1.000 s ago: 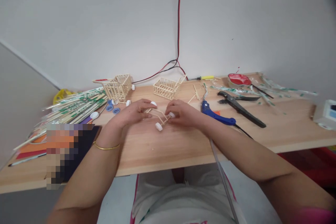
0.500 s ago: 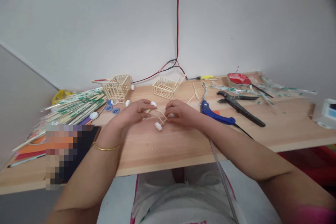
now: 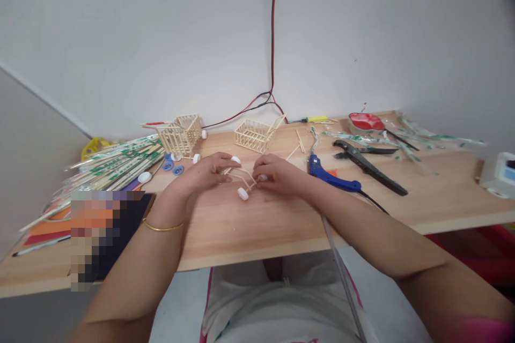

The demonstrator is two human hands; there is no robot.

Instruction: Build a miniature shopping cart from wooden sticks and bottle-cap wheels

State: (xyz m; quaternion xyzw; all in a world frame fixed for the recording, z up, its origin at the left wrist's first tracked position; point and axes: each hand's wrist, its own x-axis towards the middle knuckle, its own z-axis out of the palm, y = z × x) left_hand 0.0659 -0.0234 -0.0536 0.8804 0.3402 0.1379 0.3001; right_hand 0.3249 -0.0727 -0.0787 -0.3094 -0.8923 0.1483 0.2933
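Head camera shows my two hands close together above the wooden table [image 3: 241, 241], with a small wheeled stick frame [image 3: 242, 177] between them. My left hand [image 3: 211, 171] pinches the frame's left end, thumb and fingers drawn in on the thin sticks, a white wheel [image 3: 236, 160] right by my fingertips. My right hand [image 3: 277, 174] pinches the frame's other end at a second white wheel [image 3: 262, 177], which my curled fingers partly hide. A third white wheel [image 3: 242, 193] juts out on my side of the grip, clear of my fingers. Beyond my grip sits a slatted stick basket [image 3: 252, 136]; farther left of it stands a taller stick cart [image 3: 179, 136]. Left of my left hand lie blue caps [image 3: 177, 170], and past those a heap of wrapped sticks [image 3: 124, 163]. Right of my right hand a blue glue gun [image 3: 332, 177] lies just beyond my forearm, then black cutters [image 3: 372, 169], with a red-lined dish [image 3: 366, 122] beyond them, near the wall [image 3: 201, 37].
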